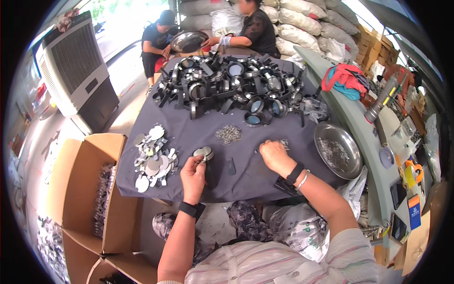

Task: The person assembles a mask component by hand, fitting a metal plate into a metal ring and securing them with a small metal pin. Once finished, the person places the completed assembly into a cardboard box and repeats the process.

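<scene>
My left hand (pixel 193 179) grips a round, watch-like metal piece (pixel 204 153), with a dark strap-like part below it. Curled fingers on my right hand (pixel 276 156) rest low over a few small metal pins (pixel 284 143) on the dark tablecloth (pixel 189 130); what the fingertips hold is hidden. Between my hands lies a small flat black piece (pixel 230 166). Farther off is a little heap of small metal parts (pixel 229 134). A large pile of similar round pieces with black straps (pixel 227 83) covers the far half of the table. Flat silvery discs and tabs (pixel 157 163) lie scattered at the left.
A steel bowl (pixel 351 166) holding small metal pins stands at the table's right edge. Open cardboard boxes (pixel 75 184) flank the left side, near an air cooler (pixel 73 61). Tools crowd a green-grey bench (pixel 352 111). Two people sit beyond the table by a metal basin (pixel 189 41).
</scene>
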Motion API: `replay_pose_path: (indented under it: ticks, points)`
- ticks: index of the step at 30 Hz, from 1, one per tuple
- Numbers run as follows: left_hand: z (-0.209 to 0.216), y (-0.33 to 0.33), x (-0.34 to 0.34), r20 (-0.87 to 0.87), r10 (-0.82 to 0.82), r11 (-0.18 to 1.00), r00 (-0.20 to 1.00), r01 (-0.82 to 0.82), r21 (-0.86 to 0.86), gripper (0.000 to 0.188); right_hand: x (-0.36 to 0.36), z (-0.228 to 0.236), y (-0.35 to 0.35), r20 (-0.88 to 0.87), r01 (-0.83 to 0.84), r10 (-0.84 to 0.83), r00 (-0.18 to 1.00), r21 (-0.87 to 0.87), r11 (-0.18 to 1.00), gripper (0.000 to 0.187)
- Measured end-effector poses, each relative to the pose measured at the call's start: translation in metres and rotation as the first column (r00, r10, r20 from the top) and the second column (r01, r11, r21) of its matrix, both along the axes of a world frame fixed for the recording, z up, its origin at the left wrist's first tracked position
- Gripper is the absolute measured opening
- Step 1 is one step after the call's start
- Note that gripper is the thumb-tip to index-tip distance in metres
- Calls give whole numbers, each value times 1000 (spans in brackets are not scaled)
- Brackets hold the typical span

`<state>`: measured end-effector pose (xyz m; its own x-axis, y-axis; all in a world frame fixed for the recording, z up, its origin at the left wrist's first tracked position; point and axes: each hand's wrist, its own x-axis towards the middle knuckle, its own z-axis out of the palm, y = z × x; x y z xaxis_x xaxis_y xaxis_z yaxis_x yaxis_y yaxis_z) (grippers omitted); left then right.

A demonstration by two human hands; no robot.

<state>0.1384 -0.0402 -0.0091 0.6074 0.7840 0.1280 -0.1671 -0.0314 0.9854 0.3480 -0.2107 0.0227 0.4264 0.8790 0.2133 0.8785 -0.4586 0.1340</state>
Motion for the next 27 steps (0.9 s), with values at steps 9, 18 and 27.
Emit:
replay_pose_path:
  ticks: [9,18,27]
  points:
    - [0,-2,3,19,16,1000,1000,-16,3,15,11,8,-3,28,-230,231,972,-50,972,8]
    - [5,-4,3,-17,39,999,999,-38,13,15,2,10,-5,-67,-223,233,970,126,967,6]
    - [-3,-1,7,-5,48,997,999,-48,56,15,-66,1,51,-830,362,554,68,538,762,2]
